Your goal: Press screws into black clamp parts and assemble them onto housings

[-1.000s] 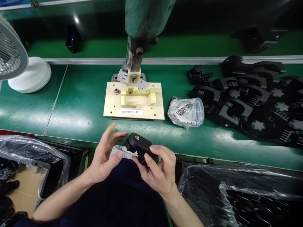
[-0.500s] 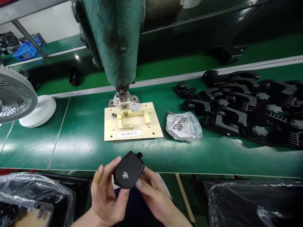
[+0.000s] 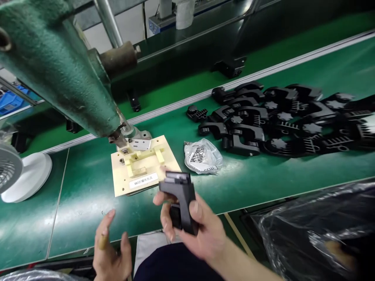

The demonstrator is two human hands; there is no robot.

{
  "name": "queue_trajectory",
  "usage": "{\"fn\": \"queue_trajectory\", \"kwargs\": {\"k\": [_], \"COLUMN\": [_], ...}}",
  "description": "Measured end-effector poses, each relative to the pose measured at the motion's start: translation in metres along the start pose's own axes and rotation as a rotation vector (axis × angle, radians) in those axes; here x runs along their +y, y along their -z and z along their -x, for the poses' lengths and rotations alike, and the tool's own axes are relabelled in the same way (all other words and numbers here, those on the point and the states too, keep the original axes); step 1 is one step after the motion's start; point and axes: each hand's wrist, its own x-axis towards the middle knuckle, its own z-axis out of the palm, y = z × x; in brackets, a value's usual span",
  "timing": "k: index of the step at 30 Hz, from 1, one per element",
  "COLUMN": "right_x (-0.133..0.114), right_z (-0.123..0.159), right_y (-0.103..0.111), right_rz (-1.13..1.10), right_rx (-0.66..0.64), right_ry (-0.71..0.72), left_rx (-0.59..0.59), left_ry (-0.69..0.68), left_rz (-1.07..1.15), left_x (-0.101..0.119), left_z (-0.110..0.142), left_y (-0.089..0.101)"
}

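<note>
My right hand [image 3: 202, 228] grips a black plastic part [image 3: 183, 191] with a curved arm, held upright over the table's front edge. To the lower left, my left hand [image 3: 110, 249] is empty, thumb and fingers apart, with a yellowish band on one finger. Behind the hands lies a cream fixture plate [image 3: 118, 179] with yellow blocks and a white label. A green press [image 3: 73, 82] leans in over that plate. Right of the plate rests a clear plastic bag [image 3: 203, 156] of small metal pieces.
Many similar black parts [image 3: 243, 136] are heaped on the green table [image 3: 79, 218] at the right. A white fan base [image 3: 27, 175] stands at the left. Plastic-covered containers [image 3: 316, 230] sit below the front edge. A metal rail [image 3: 263, 74] runs along the back.
Both hands held the black part before; now my left hand has let go and moved away left. My right hand has turned the part upright. The view has swung right.
</note>
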Motion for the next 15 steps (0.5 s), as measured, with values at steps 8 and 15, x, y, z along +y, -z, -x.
{"fn": "queue_trajectory", "kwargs": {"k": [8,15], "right_x": [-0.105,-0.108], "right_z": [-0.193,-0.316], "right_y": [0.035,0.034], "right_rz": [1.5,1.973], "right_rx": [0.326,0.38], "right_ry": [0.507,0.218], "left_rx": [-0.025,0.009], "left_ry": [0.378,0.501], "left_rz": [-0.227,-0.212], "left_x": [-0.082,-0.09], "left_z": [0.029,0.032], "left_y": [0.004,-0.012]}}
